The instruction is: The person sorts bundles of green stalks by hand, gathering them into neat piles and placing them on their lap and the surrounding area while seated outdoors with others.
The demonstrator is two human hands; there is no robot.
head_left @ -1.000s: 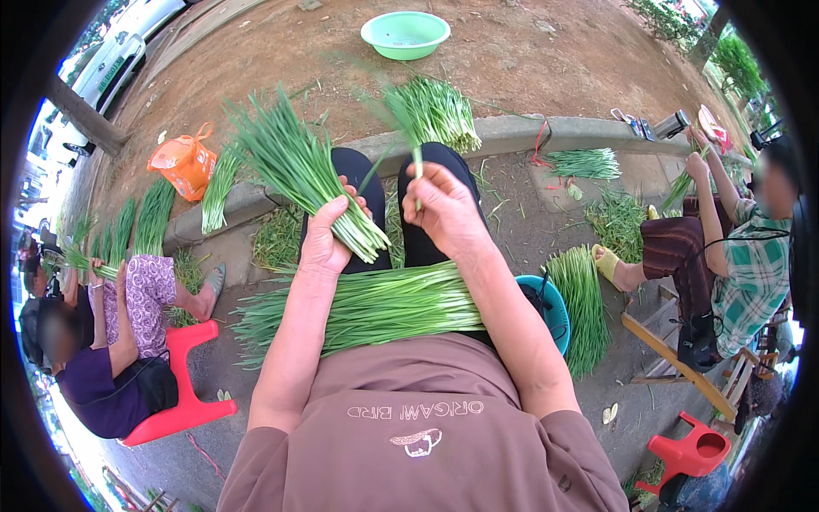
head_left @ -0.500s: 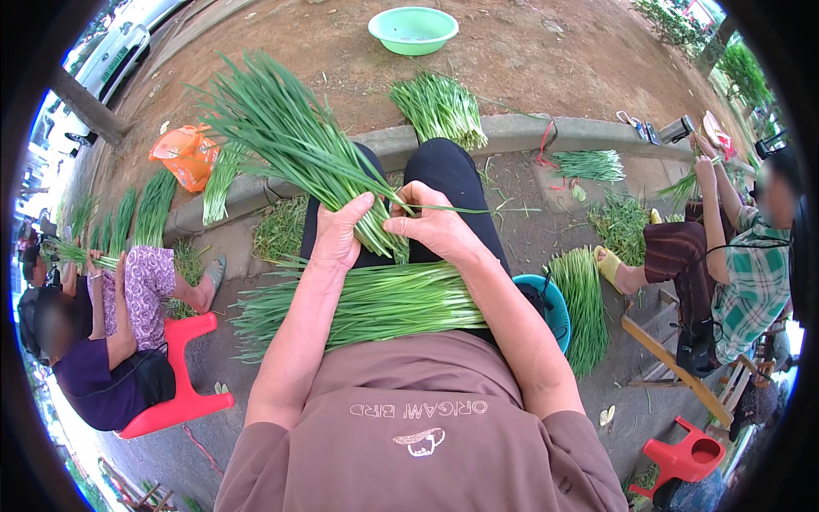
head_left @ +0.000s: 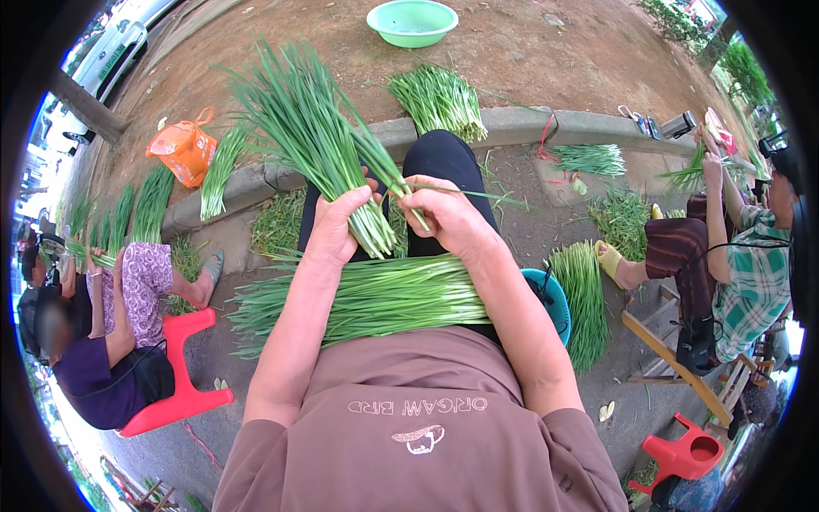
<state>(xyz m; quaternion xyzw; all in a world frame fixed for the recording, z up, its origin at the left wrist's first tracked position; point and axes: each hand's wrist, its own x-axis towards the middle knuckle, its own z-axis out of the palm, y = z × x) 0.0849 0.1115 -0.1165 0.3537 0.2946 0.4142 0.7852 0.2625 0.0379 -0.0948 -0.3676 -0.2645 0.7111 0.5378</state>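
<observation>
My left hand [head_left: 338, 227] is closed around a thick bunch of garlic chives [head_left: 311, 136], held over my knees with the pale stem ends toward me and the green leaves pointing away. Just to its right, my right hand [head_left: 445, 213] pinches a few separate garlic chive stalks [head_left: 381, 160] near their pale ends. One long leaf sticks out to the right past that hand. Across my lap lies a larger heap of garlic chives [head_left: 384, 294], pale ends to the right, beneath both forearms.
A chive bundle [head_left: 439, 104] rests on the kerb ahead, below a green basin [head_left: 413, 24]. An orange bag [head_left: 184, 152] is at left. By my right side are a blue basket [head_left: 556, 311] and more chives [head_left: 580, 299]. People sit on both sides, with a red stool [head_left: 175, 367] at left.
A few stalks now stand apart from the bunch in my right hand, which has shifted slightly right. The bunch in my left hand has tilted more upright.
</observation>
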